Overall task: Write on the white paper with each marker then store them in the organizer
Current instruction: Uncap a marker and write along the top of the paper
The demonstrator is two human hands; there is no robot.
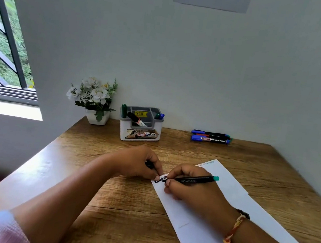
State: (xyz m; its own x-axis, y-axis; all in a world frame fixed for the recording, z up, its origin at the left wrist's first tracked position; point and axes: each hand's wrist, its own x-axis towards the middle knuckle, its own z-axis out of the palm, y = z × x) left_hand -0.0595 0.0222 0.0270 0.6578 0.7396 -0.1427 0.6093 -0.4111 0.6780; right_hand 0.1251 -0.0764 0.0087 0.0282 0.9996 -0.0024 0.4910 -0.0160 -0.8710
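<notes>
The tabletop (130, 198) is wood-look board with a visible grain, brown and fairly smooth, catching a pale sheen along its left edge near the window. On it the white paper (198, 237) lies matt and flat, while the marker (196, 179) in the right hand (186, 187) has a dark plastic barrel with a slight gloss and a teal end, and the organizer (141, 125) by the wall is smooth plastic, white below and grey above, with shiny printed labels. The wall (202, 66) behind looks matt and painted, the little flower pot (97, 116) smooth and white, and a braided thread band (233, 231) of cloth cord sits at the right wrist.
</notes>
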